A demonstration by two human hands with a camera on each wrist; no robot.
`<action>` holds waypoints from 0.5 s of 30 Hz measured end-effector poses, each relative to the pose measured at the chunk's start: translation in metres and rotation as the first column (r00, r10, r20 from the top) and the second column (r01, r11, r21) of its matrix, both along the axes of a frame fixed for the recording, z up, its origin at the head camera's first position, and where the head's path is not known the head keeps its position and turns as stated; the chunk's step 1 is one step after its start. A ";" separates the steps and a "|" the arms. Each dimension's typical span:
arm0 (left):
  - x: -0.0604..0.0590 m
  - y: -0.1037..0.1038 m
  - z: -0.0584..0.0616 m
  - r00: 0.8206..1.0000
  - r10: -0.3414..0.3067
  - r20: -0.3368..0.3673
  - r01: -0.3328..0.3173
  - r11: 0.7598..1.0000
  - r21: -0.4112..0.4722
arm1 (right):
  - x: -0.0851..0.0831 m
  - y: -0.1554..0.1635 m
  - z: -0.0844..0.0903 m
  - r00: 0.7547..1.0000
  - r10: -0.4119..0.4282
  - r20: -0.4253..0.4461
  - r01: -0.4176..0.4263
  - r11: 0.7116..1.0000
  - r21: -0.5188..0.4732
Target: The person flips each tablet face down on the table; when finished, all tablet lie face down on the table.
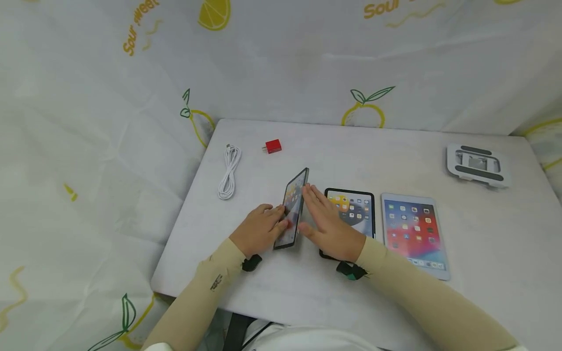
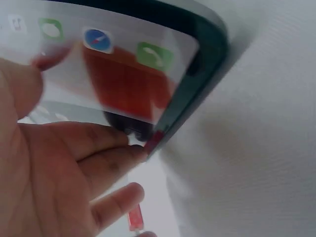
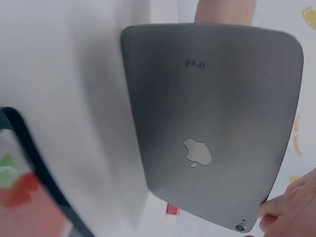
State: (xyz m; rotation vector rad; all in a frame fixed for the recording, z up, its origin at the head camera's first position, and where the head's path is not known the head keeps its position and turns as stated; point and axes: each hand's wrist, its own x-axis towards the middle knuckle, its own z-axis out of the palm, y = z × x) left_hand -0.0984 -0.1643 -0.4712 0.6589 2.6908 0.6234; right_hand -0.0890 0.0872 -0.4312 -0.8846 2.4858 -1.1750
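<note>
A dark-rimmed tablet (image 1: 291,209) with its screen lit stands tilted up on a long edge, its screen turned to the left. My left hand (image 1: 260,229) is on the screen side, thumb and fingertips against the lower part of the glass. On the other side, my right hand (image 1: 331,226) has its long fingers extended, with the fingertips at the tablet's upper edge near the far end. The right wrist view shows the tablet's plain grey back (image 3: 217,108), with fingertips (image 3: 269,212) at the corner beside the camera lens.
A second black-rimmed tablet (image 1: 364,224) lies partly under my right hand. Right of it lies a white tablet (image 1: 414,231). A folded stand (image 1: 477,165) sits at the far right, a red plug adapter (image 1: 273,146) and a coiled white cable (image 1: 228,175) at the back left.
</note>
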 end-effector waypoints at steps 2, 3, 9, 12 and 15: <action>0.000 -0.004 0.003 0.999 0.027 0.035 -0.029 0.997 0.066 | -0.004 -0.007 0.001 1.000 0.021 -0.016 -0.021 1.000 -0.004; 0.000 -0.006 0.004 0.997 0.043 0.057 -0.049 0.994 0.098 | -0.007 -0.011 0.000 0.999 0.032 -0.020 -0.032 0.999 -0.007; 0.001 -0.024 0.013 0.997 0.072 0.039 -0.080 0.951 0.298 | -0.015 -0.033 -0.005 0.996 0.080 -0.026 -0.080 0.997 0.004; 0.000 -0.035 0.018 0.996 0.062 -0.064 -0.031 0.916 0.399 | -0.017 -0.042 -0.009 0.995 0.094 -0.031 -0.093 0.996 0.012; 0.000 -0.047 0.022 0.988 0.060 -0.144 0.014 0.887 0.462 | -0.020 -0.052 -0.013 0.992 0.122 -0.036 -0.121 0.992 0.019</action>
